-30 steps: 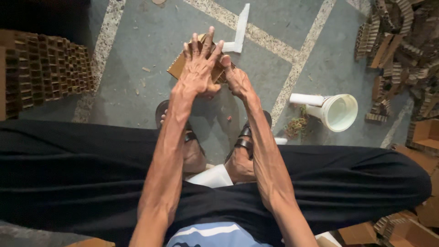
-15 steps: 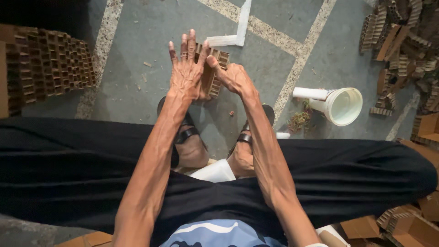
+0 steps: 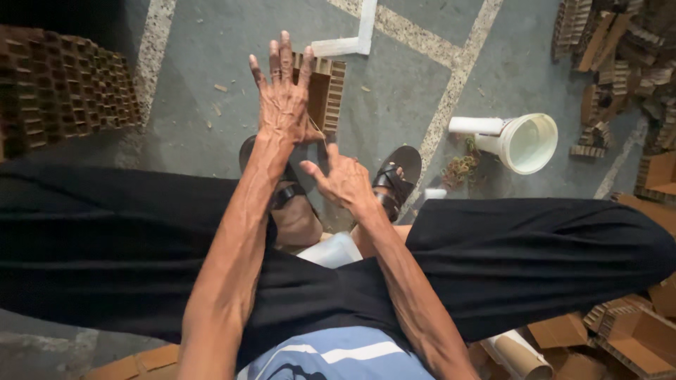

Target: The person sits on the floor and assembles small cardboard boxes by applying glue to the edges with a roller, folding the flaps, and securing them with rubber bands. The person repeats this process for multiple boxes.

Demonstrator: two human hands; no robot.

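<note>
Left hand (image 3: 283, 98) spread flat on the upright cardboard honeycomb piece (image 3: 325, 91); right hand (image 3: 343, 179), at 5 o'clock, loose, holds nothing; stack (image 3: 67, 88) at 9 o'clock done, scraps (image 3: 620, 56) at 2 o'clock remain.

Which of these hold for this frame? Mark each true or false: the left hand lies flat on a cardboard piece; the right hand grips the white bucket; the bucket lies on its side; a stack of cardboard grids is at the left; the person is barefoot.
1. The left hand lies flat with spread fingers on the cardboard piece. True.
2. The right hand grips the white bucket. False: it is apart from the bucket, close below the cardboard piece, fingers curled.
3. The bucket lies on its side on the floor. True.
4. A stack of cardboard grids is at the left. True.
5. The person is barefoot. False: black sandals are on the feet.
</note>
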